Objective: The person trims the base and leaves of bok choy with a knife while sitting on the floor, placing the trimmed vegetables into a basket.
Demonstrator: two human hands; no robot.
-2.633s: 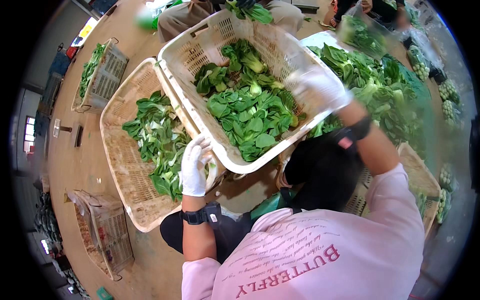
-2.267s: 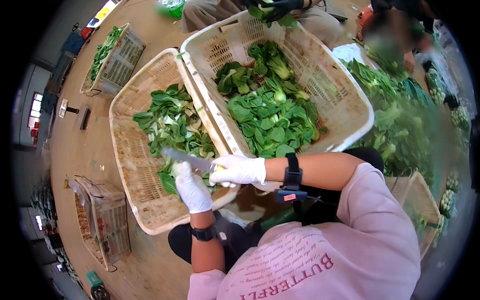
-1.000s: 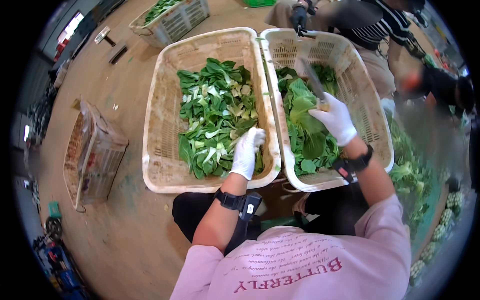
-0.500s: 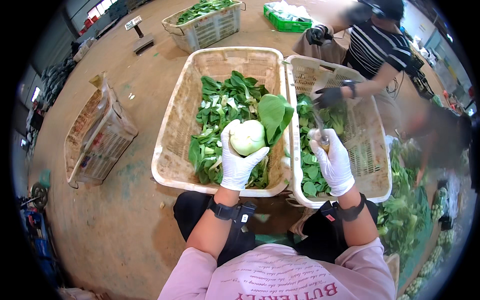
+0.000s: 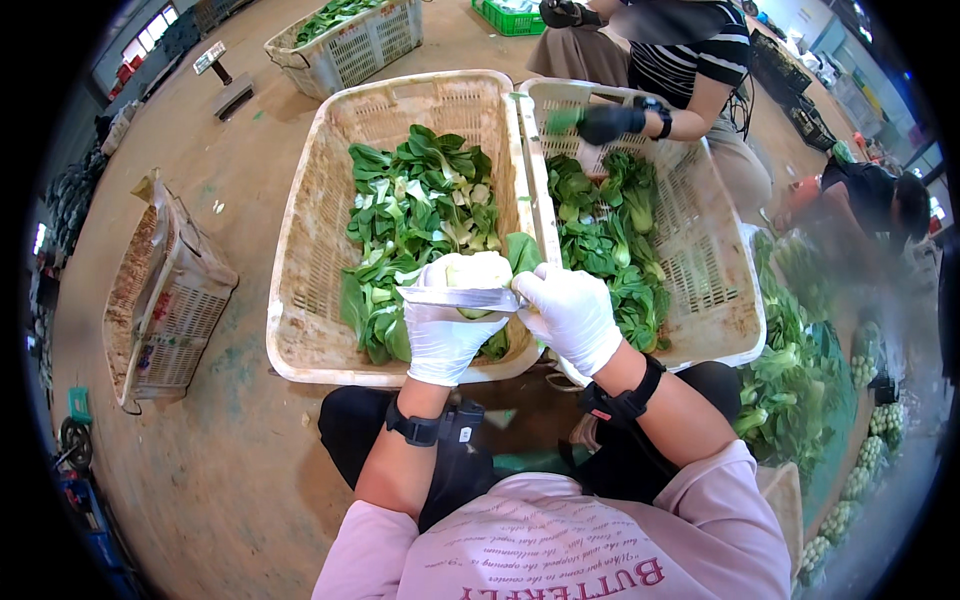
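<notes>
In my white-gloved left hand (image 5: 445, 345) is a bok choy (image 5: 485, 267), its pale base toward me and a green leaf to the right. My right hand (image 5: 575, 315), also white-gloved, is closed around the handle of a knife (image 5: 455, 298). The blade lies level across the near side of the bok choy's base, over my left fingers. Whether it touches the stem I cannot tell. Below my hands, loose green leaves (image 5: 420, 210) lie in the left crate (image 5: 292, 300). Leafy bok choy heads (image 5: 615, 250) lie in the right crate (image 5: 745, 300).
Across the right crate reaches a co-worker's black-gloved hand (image 5: 610, 124), near a blurred green thing. A pile of bok choy (image 5: 775, 390) lies on the floor at right. Another crate (image 5: 185, 310) stands at left, a leaf-filled crate (image 5: 370, 50) and a scale (image 5: 232, 95) farther off.
My right hand has swung left with the knife, bringing its blade across the bok choy. The view has shifted, and the co-worker's hand has moved toward the far left of the right crate.
</notes>
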